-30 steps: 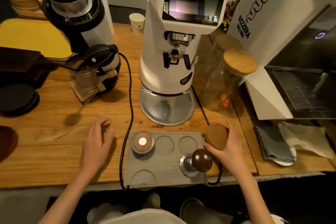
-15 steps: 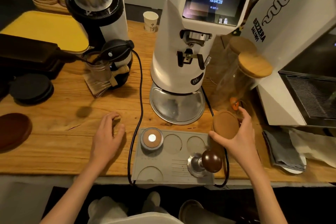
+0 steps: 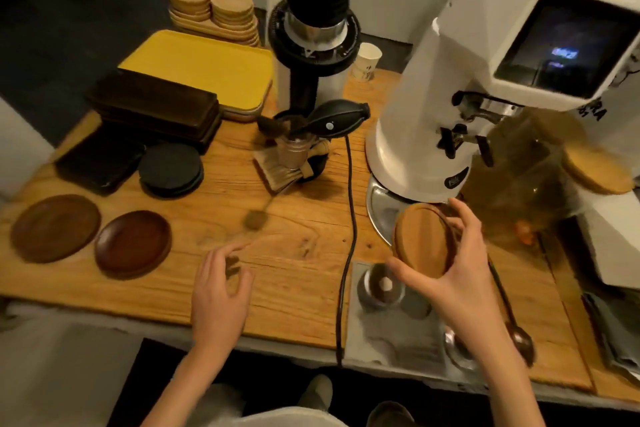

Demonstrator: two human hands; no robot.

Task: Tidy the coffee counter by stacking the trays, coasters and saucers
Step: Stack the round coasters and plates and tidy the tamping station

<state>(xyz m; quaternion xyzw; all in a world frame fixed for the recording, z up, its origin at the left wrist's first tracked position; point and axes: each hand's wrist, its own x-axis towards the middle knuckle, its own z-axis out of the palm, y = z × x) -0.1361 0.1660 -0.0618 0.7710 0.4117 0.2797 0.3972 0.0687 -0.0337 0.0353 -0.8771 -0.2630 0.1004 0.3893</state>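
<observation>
My right hand [image 3: 460, 274] grips a round light wooden coaster [image 3: 420, 239], tilted on edge above the counter in front of the white grinder [image 3: 450, 107]. My left hand [image 3: 220, 291] hovers over the wooden counter with fingers apart and nothing in it. Two dark wooden saucers [image 3: 55, 227] [image 3: 133, 243] lie side by side at the left. Behind them sits a stack of black round coasters [image 3: 170, 168], dark rectangular trays [image 3: 156, 107] and a yellow tray [image 3: 204, 69]. Light wooden saucers [image 3: 211, 9] are stacked at the back.
A black grinder [image 3: 317, 28] with a blower and brush cup stands mid-counter, and a black cable [image 3: 349, 218] runs to the front edge. A grey tamping mat [image 3: 391, 336] holds a tamper. Glass jars with wooden lids [image 3: 595, 170] and an espresso machine stand at the right.
The view swung left and now shows the saucers and trays. My right hand lifted the coaster up and leftward, in front of the white grinder. My left hand rose off the counter.
</observation>
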